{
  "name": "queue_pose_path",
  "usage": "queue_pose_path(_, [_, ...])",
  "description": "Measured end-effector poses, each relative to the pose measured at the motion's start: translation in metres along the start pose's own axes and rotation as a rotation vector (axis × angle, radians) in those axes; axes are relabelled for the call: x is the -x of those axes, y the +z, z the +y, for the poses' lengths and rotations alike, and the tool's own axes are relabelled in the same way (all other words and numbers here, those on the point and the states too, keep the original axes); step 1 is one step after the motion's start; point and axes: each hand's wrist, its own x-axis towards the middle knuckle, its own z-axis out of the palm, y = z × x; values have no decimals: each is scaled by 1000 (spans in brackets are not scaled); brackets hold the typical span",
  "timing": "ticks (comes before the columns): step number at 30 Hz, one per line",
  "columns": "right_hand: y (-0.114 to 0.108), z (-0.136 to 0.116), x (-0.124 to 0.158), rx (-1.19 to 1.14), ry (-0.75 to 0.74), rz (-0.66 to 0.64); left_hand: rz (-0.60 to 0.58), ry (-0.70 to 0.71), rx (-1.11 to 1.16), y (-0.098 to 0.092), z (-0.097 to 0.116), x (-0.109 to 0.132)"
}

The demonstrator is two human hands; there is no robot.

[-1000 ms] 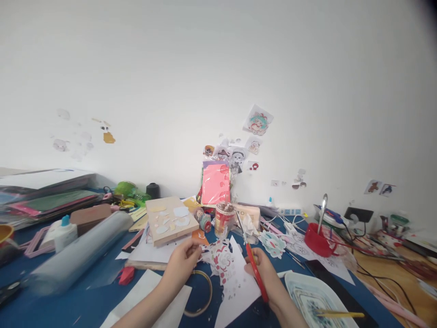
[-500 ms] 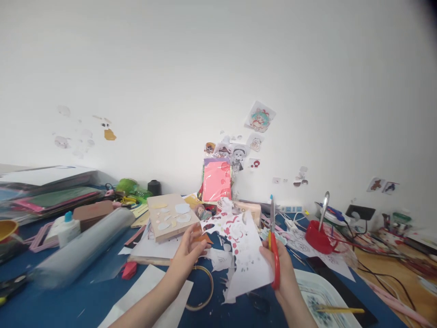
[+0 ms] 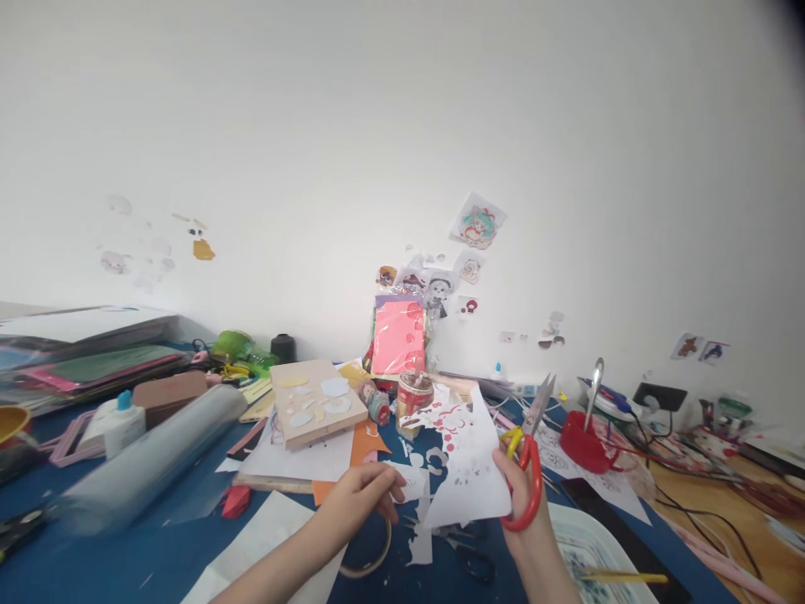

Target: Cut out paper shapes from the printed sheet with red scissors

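Right hand (image 3: 519,502): shifted rightward since the earlier frames, with the red-handled scissors (image 3: 536,480) swung from leaning left to leaning right and the printed sheet (image 3: 469,478) carried along. Clamped on the scissor handles; sheet edge apparently pinched by the same fingers.
Red-handled scissors: blades pointed up and away, tips slightly parted. Blades should be kept off the paper while both are held one-handed.
Printed sheet: held up off the blue table (image 3: 142,562), far side ragged and unsupported. Thin strips are judged prone to sag or tear; best steadied at the ragged side, with the paper turned rather than the wrist twisted.
Left hand (image 3: 368,491): fingers loosely bent, nothing seen held, apart from the sheet. Lowered since half a second ago, when its fingertips were by the sheet's left edge. Tape roll (image 3: 365,574) partly covered by it.
Paper scraps (image 3: 421,545): strewn below the sheet, near the dark scissors (image 3: 475,566). Snagging is possible, so clearance should be kept.
Orange paper (image 3: 360,445): more exposed now, beside the block (image 3: 318,432).
Cup (image 3: 413,390): hidden half a second ago, now only partly overlapped by the sheet.
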Motion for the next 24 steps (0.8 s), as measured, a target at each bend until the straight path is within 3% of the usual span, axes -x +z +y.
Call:
queue_pose_path(4, [11, 5, 14, -74, 96, -46, -16, 56, -94, 4, 0, 5])
queue_pose_path(8, [21, 11, 27, -71, 142, -153, -10, 85, -31, 7, 5, 8])
queue_pose_path(24, [19, 34, 26, 163, 35, -350, 144, 108, -21, 7, 14, 10])
